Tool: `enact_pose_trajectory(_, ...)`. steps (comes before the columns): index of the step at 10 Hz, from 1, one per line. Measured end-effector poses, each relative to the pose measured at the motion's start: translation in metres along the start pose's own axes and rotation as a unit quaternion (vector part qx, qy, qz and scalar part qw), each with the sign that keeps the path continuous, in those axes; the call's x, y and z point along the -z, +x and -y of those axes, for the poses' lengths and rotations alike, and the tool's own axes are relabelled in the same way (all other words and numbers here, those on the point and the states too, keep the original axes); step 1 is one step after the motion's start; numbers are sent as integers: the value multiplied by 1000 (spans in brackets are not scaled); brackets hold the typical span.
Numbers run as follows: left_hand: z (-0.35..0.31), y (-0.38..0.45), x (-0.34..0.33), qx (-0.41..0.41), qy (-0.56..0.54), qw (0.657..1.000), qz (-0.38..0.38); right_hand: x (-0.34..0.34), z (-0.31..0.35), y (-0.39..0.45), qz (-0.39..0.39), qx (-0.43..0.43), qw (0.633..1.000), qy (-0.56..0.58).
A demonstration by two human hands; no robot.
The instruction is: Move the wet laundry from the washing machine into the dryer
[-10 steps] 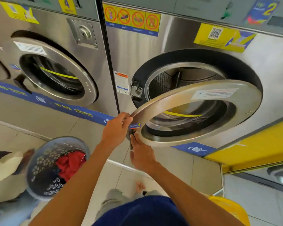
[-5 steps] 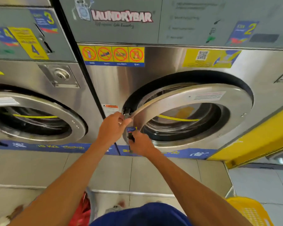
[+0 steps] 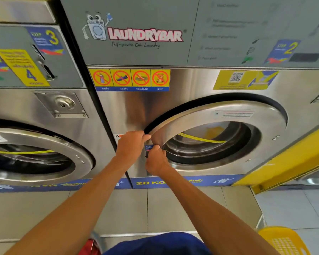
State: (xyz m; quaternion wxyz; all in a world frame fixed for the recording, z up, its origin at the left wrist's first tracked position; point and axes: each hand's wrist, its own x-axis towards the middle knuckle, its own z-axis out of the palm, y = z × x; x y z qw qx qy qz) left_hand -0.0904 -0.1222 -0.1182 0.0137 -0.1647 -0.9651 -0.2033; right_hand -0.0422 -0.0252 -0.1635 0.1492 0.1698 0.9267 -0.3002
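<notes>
The round steel door (image 3: 265, 126) of the right-hand stainless machine (image 3: 191, 85) lies almost flush against its front, with a thin dark gap along its upper left edge. My left hand (image 3: 132, 144) grips the door's left rim, fingers curled over the edge. Just below it, my right hand (image 3: 156, 160) holds the black door handle by the blue sticker. Through the glass I see a dark drum and a yellow line; no laundry shows inside. A scrap of red cloth (image 3: 87, 247) peeks in at the bottom edge.
A second machine (image 3: 44, 107) with a shut round door (image 3: 63, 150) stands to the left. A yellow laundry basket (image 3: 284, 240) sits on the tiled floor at lower right. A yellow slanted panel (image 3: 293, 161) runs along the right. A raised tiled step (image 3: 145, 234) lies before the machines.
The door has swung from wide open to nearly closed, with both hands staying on its left edge. My view has risen, so the basket of clothes has dropped out of sight.
</notes>
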Motion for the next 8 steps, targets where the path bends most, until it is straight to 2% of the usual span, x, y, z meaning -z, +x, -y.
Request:
enact_pose_trajectory(1, -4, -2, -7, -12, 33, 999, -22, -5, 2, 4, -8, -9, 1000, 0)
enact_pose_trajectory(3, -11, -6, -3, -4, 53, 999, -2, -7, 8, -3, -27, -9, 1000, 4)
enact_pose_trajectory(4, -18, -13, -1, 12, 77, 997, -4, 3, 0, -10, 3, 14, 1000, -14)
enact_pose_trajectory(5, -25, -22, 1, 35, 83, 996, -5, 14, -20, -17, 29, 56, 997, -52)
enact_pose_trajectory(6, -31, -37, 3, 66, 57, 996, 2, 32, -39, -27, 8, 79, 994, -81)
enact_pose_trajectory(8, -59, -76, -12, 105, 31, 994, 25, 64, -88, -50, -33, 87, 994, -52)
